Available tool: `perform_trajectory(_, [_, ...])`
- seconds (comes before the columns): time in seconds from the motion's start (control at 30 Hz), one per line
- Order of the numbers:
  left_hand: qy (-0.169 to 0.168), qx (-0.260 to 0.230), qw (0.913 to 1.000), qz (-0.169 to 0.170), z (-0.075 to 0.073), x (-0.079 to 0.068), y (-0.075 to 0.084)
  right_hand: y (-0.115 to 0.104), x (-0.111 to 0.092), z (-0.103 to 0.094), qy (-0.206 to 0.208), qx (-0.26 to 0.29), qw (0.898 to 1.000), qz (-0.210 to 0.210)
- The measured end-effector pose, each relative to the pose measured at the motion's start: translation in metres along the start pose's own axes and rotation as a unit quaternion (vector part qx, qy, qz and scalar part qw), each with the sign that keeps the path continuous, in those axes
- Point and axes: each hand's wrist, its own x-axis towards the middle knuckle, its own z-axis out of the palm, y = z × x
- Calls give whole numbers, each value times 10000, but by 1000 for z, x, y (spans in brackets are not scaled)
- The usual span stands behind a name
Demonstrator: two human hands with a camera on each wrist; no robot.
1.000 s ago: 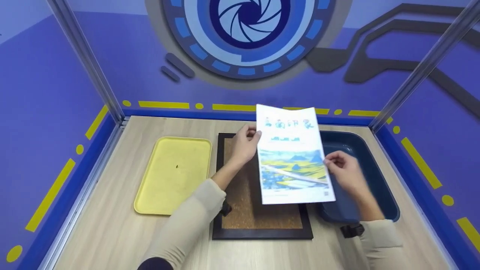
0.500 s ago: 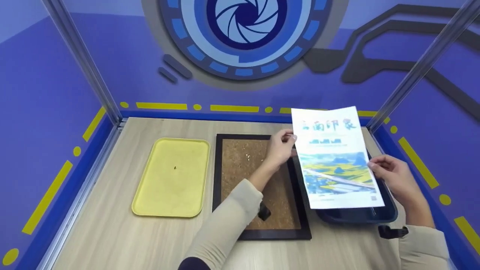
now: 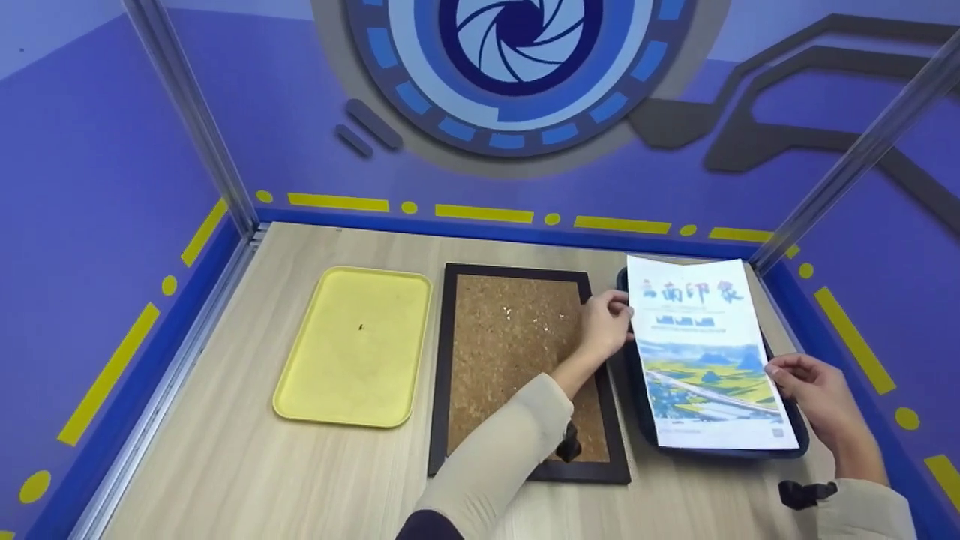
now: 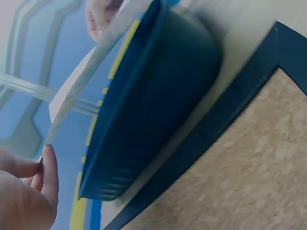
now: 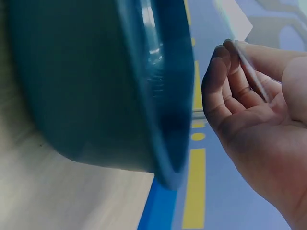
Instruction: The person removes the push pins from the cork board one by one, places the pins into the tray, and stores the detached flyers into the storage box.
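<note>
A printed poster sheet [image 3: 709, 367], with large characters on top and a landscape picture below, is held above the dark blue tub [image 3: 796, 442]. My left hand [image 3: 606, 326] pinches its left edge between thumb and fingers, as the left wrist view also shows at the hand [image 4: 29, 184]. On the opposite edge my right hand [image 3: 821, 394] pinches the sheet. In the right wrist view the right hand [image 5: 254, 105] is beside and above the rim of the tub [image 5: 86, 86], apart from it. Most of the tub's inside is hidden under the paper.
Left of the tub lies a black-framed cork board [image 3: 510, 360] with small shiny bits on it. Farther left is a shallow yellow tray [image 3: 356, 360] with a tiny dark mark. Blue printed walls [image 3: 525, 187] and metal posts [image 3: 199, 112] bound the wooden table [image 3: 225, 420].
Both hands have carried the sheet to the right, from over the cork board to over the blue tub, and lowered it. The board and yellow tray have stayed in place.
</note>
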Motion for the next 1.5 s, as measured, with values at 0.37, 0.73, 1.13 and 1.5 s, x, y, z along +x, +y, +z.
perform_trajectory(0.37, [159, 420, 9990, 28, 24, 3, -6, 7, 2, -9, 139, -514, 9983, 229])
perform_trajectory(0.73, [433, 1526, 9873, 100, 27, 5, -11, -1, 9, 3, -16, -629, 9977, 249])
perform_trajectory(1.13, [580, 1547, 9862, -75, 26, 4, -18, 0, 8, 8, -4, -666, 9974, 261])
perform_trajectory(1.5, [923, 1586, 9830, 109, 23, 8, -23, 0, 17, 13, -43, -592, 9978, 288])
